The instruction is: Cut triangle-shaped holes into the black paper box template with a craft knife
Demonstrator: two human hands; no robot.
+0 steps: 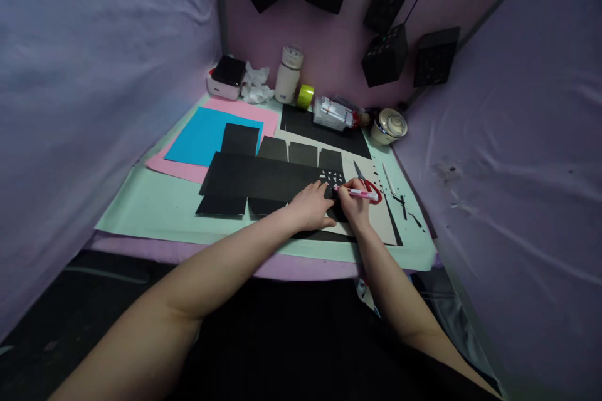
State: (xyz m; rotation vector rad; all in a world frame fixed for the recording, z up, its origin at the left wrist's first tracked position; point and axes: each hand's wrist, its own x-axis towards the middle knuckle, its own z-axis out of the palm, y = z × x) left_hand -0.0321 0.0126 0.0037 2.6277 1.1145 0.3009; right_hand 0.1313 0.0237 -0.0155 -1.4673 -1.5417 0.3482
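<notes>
My left hand (311,207) lies flat on a flat black cardboard box blank (263,177) with tabs along its edges, fingers stretched out and pressing it down. Small angular holes (332,178) are cut through the right part of the blank, just ahead of my fingers. In my right hand (353,203) is a slim pink-and-white craft knife (356,193), held like a pen. Its tip points left onto the black card beside my left fingertips and is too small to make out. Red-handled scissors (374,191) lie just beyond my right hand.
Blue card (202,138) and pink card (176,169) lie left. A bottle (288,75), yellow tape roll (305,96), clear plastic case (333,113) and lidded jar (389,126) line the back. Black scraps (403,208) and a white stick (389,179) lie right. Black boxes (385,55) hang above.
</notes>
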